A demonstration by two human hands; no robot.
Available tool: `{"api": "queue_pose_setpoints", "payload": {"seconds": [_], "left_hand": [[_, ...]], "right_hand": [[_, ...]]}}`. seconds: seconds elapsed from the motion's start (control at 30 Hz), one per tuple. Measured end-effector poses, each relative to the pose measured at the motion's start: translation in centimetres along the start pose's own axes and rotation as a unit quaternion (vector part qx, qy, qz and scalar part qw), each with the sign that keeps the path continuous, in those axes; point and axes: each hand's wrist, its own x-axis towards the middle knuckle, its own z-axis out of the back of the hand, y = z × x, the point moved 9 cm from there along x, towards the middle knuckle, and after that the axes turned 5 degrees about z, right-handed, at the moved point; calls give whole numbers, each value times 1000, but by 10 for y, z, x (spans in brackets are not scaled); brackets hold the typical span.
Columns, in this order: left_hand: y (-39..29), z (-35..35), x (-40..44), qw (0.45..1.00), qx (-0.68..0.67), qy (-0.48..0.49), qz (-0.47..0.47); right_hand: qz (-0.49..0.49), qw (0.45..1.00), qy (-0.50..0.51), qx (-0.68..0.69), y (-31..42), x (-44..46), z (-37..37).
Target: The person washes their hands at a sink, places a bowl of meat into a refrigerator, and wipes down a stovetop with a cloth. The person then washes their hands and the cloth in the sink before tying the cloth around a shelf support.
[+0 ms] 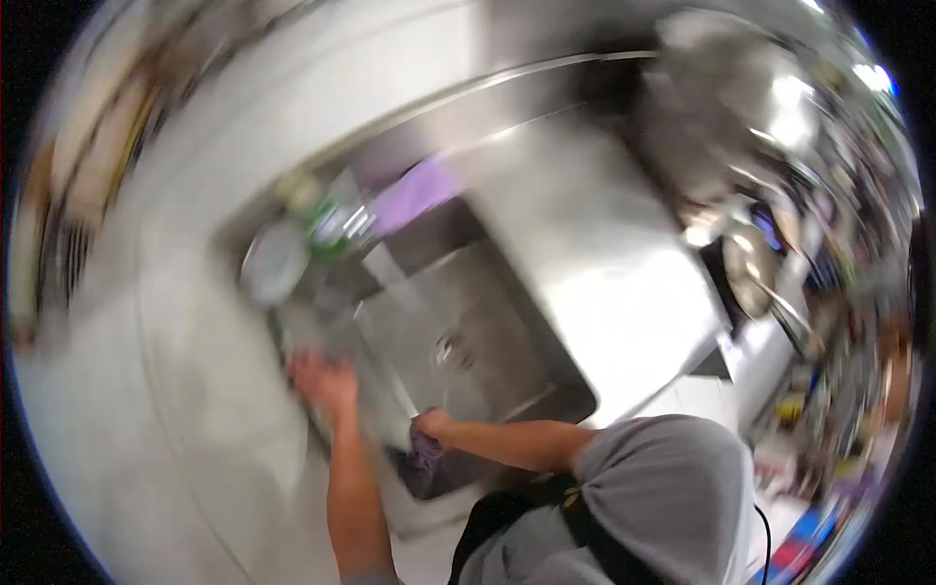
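A dark purple cloth [425, 455] hangs bunched from my right hand [433, 423], whose fingers are closed around it. The hand is over the near left edge of a steel sink basin [497, 322] with a round drain. My left hand [327, 384] is at the sink's left rim, its fingers blurred but looking stretched out, and I make out nothing in it. A lilac cloth [417, 195] lies at the far side of the basin. Beside it stands a blurred bottle with a green label [330, 226].
A round pale bowl or lid [275, 263] sits at the sink's far left corner. The steel drainboard [624, 283] extends right. Beyond it are a large shiny metal vessel [726, 97] and a pan [751, 268]. A tiled wall [195, 370] runs along the left.
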Motion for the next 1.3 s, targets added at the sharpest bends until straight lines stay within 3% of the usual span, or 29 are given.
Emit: {"api": "queue_pose_setpoints", "payload": {"seconds": [0.03, 0.07, 0.13, 0.17, 0.23, 0.27, 0.33, 0.37, 0.4, 0.47, 0.5, 0.53, 0.6, 0.63, 0.7, 0.73, 0.8, 0.83, 0.9, 0.93, 0.97, 1.0, 1.07, 1.1, 1.13, 1.2, 1.27, 1.3], "left_hand": [[-18, 6, -4, 995, -57, -20, -75], [-11, -34, -15, 991, -120, -1, -52], [-45, -108, 0, 937, -236, 259, -4], [-68, -117, 11, 880, -318, 326, 134], [-137, -117, 6, 675, -442, 427, 409], [-161, -117, 20, 670, -466, 469, 339], [-209, -119, 54, 648, -500, 543, 190], [-194, -212, 93, 760, -459, 457, 49], [-199, -264, 120, 865, -286, 408, -63], [-255, -203, 110, 854, -148, 284, -410], [-242, -241, 102, 804, -208, 512, -221], [-246, -244, 90, 736, -361, 553, -149], [-235, -233, 59, 535, -620, 574, 14], [-229, -220, 53, 572, -600, 553, -86], [-202, -176, 26, 479, -628, 607, 87], [-192, -145, 16, 444, -637, 614, 143], [-183, -85, 6, 437, -656, 596, 155], [-161, -91, 14, 533, -672, 514, -7], [-165, -25, 13, 603, -669, 434, -9], [-170, 2, 12, 633, -667, 393, -12], [-137, -42, 1, 601, -675, 394, 168], [-141, -55, 4, 526, -705, 417, 227], [-157, -76, 13, 354, -737, 461, 345], [-168, -79, 24, 332, -737, 487, 330], [-176, -84, 30, 321, -733, 513, 310], [-192, -97, 31, 336, -711, 559, 261], [-199, -112, 26, 375, -683, 592, 204], [-200, -122, 23, 402, -666, 603, 174]], "right_hand": [[129, 986, -104, -17, 51, 37, 32], [204, 965, -133, -94, 119, 24, 58], [356, 900, -178, -176, 230, 15, 90], [437, 864, -171, -185, 270, 17, 94], [433, 879, -167, -108, 303, 8, 104], [429, 885, -165, -72, 314, 1, 112], [498, 851, -165, 28, 301, -123, 120], [520, 824, -223, -28, 311, -96, 129], [532, 793, -285, -83, 320, -64, 137], [460, 846, -224, 149, 291, -98, 136], [420, 849, -287, 143, 285, -105, 138], [378, 849, -344, 133, 283, -114, 135], [294, 857, -405, 121, 278, -130, 127], [254, 868, -411, 118, 278, -145, 127], [318, 842, -427, 84, 304, -57, 121], [345, 856, -383, -21, 315, -65, 110], [392, 851, -308, -165, 327, -91, 104], [413, 843, -281, -201, 332, -97, 96], [451, 834, -287, -137, 346, -84, 101], [450, 826, -287, -181, 352, -91, 99], [447, 818, -285, -224, 355, -104, 97], [442, 809, -283, -266, 358, -101, 92], [446, 846, -237, -170, 346, -81, 83], [467, 846, -237, -101, 334, -69, 75], [489, 838, -239, -33, 325, -59, 71], [505, 820, -269, -22, 317, -71, 83], [482, 805, -321, -129, 288, -122, 79], [584, 728, -350, -78, 283, -162, 79]]}}
